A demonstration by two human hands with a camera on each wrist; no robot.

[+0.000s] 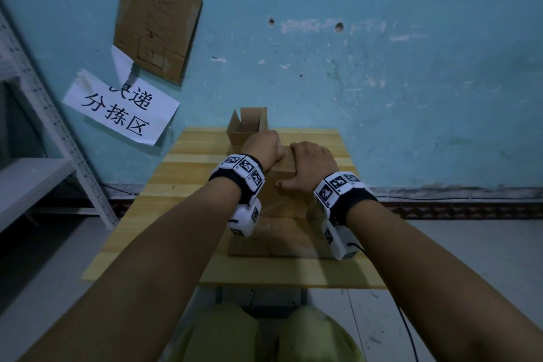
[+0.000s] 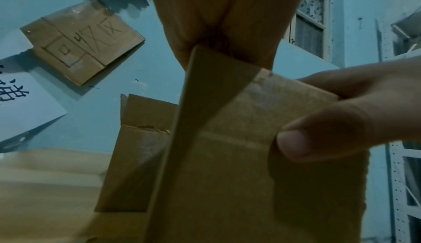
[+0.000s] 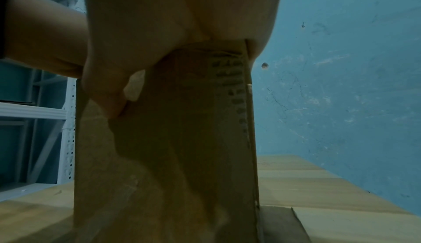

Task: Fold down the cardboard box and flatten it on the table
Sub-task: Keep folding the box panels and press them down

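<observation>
I have both hands on the box — left hand and right hand curled over its top edge on the table.

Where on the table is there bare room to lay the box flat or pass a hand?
Bare wood runs down the table's left side, between its left edge and the cardboard box, with a narrower strip along the near edge. The middle is crowded: the left hand and right hand grip the box, and a second open box stands behind it.
</observation>
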